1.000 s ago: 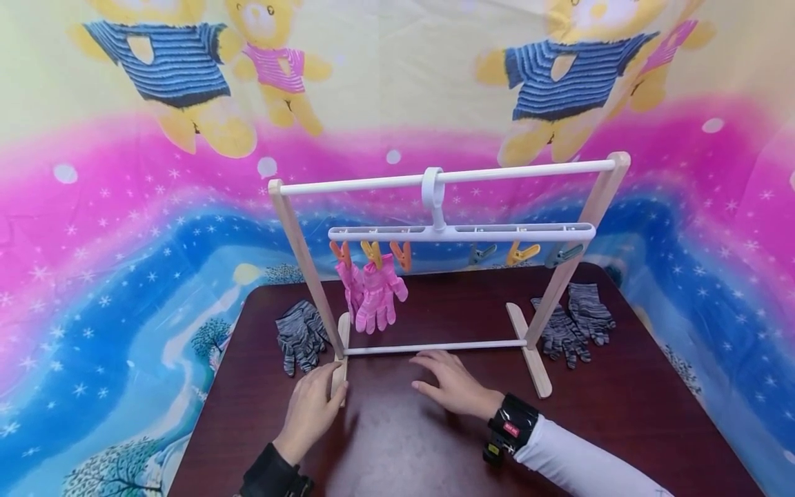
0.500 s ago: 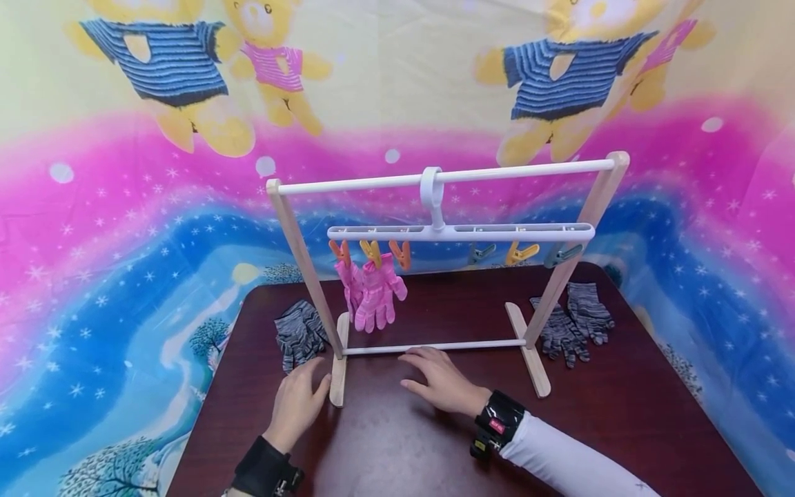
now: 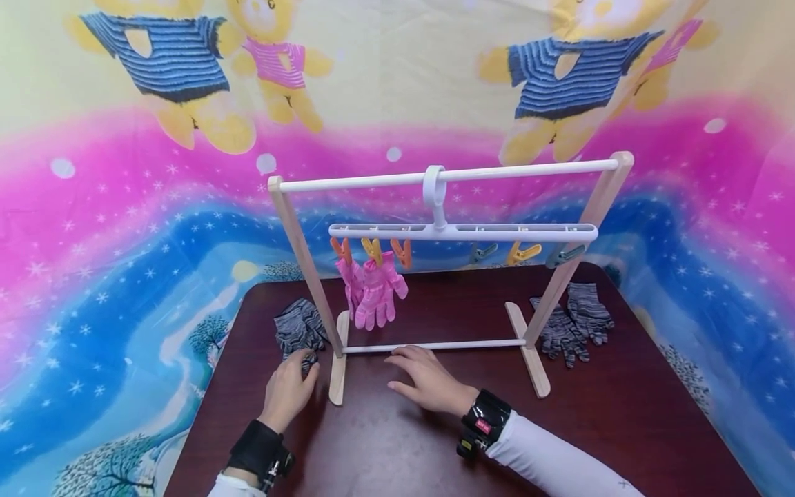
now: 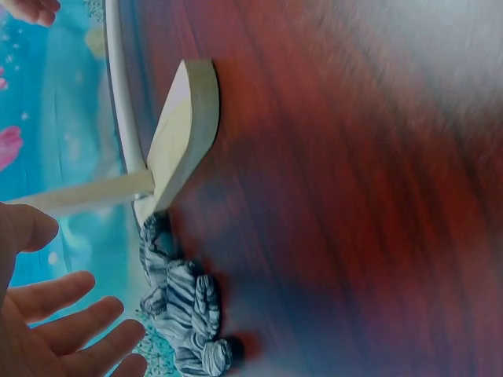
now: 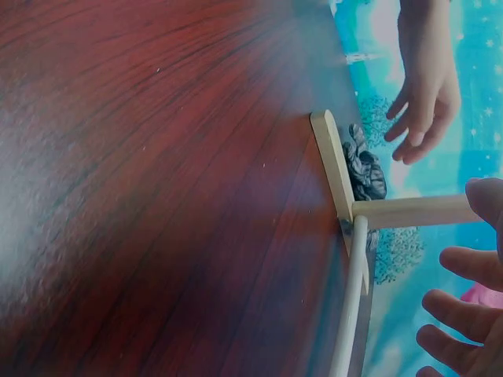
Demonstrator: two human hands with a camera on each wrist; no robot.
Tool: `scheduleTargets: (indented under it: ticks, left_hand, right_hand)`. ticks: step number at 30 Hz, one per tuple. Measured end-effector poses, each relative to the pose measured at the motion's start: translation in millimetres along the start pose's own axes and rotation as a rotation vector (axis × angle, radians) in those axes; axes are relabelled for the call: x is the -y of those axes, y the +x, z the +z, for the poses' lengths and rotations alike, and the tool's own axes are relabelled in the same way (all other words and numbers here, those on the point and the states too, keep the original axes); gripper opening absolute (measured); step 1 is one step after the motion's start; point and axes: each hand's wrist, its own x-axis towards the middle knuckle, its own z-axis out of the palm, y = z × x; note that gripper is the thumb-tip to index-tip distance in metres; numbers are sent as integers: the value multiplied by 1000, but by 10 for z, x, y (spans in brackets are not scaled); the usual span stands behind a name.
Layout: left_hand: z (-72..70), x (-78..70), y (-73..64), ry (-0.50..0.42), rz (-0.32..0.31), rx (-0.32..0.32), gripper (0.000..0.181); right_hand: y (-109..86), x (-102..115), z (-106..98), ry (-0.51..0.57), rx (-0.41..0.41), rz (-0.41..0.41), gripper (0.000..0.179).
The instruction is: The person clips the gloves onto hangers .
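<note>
My left hand (image 3: 289,391) hovers over the near end of the grey striped gloves (image 3: 299,326) left of the wooden rack, fingers loosely bent and holding nothing. In the left wrist view those knit gloves (image 4: 185,306) lie crumpled on the table just beyond the spread fingers. My right hand (image 3: 428,381), relaxed and holding nothing, is in front of the rack's lower white bar (image 3: 435,346). Pink gloves (image 3: 376,293) hang from an orange and a yellow clothespin (image 3: 372,250) at the left of the white hanger (image 3: 522,233).
The hanger hooks over the rack's top bar (image 3: 528,170). Bare clothespins, such as the yellow one (image 3: 524,254), hang at its right. Another grey striped pair of gloves (image 3: 586,314) lies right of the rack. The rack's wooden feet (image 3: 338,379) stand on the dark table (image 3: 397,442).
My left hand has moved left, off the rack's left foot to over the grey gloves. My right hand has drifted left along the lower bar.
</note>
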Motion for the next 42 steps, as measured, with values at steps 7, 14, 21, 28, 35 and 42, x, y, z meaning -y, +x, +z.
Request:
scheduleTargets:
  ticks: [7,14,21,28,35,42]
  left_hand:
    - [-46,30,168,-7,-82,70,44]
    - [-41,57,356,-1,-107,98,48]
    - [-69,82,512,-20,-134,112,50]
    - [-43,55,665,-3,-120,124,49]
    - [-27,68,800,14,-116,121,48]
    - [38,138,920,15,-143,117,48]
  right_hand:
    - [55,95,48,-15,12,-26,46]
    - [91,149,116,-52,20,-59,44]
    - [104,173,126,-55,24,-76,44]
    - [127,195,134,-58,38,-77,44]
    - [183,232,148,-59,61,-69,46]
    - [245,262,161,-81,85,-76,47]
